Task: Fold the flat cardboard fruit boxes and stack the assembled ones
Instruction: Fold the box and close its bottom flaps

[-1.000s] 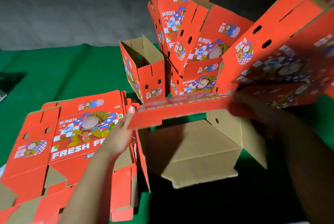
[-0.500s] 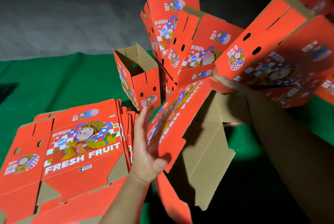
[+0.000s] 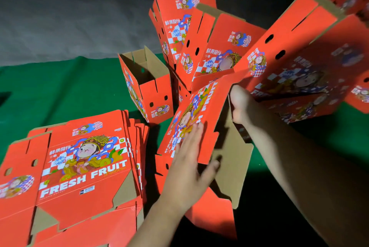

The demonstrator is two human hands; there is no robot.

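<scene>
A half-folded red fruit box (image 3: 199, 111) stands tilted in the middle, printed face towards me, with its brown flaps (image 3: 233, 167) hanging open on the right. My left hand (image 3: 189, 167) lies flat against the printed panel, fingers straight and thumb spread along its lower edge. My right hand (image 3: 239, 105) grips the box's upper right edge, fingers curled and blurred. A stack of flat boxes (image 3: 83, 167) lies at the lower left. Assembled boxes (image 3: 219, 51) lean in a pile behind.
One open assembled box (image 3: 153, 95) stands upright on the green cloth (image 3: 60, 91), just left of the pile. More red boxes (image 3: 299, 57) crowd the right side above my right arm. A grey backdrop (image 3: 69, 17) closes the far side.
The box has swung from lying level to tilted on end with its printed face towards me. My left hand slid up onto that face. My right hand rose to the top edge.
</scene>
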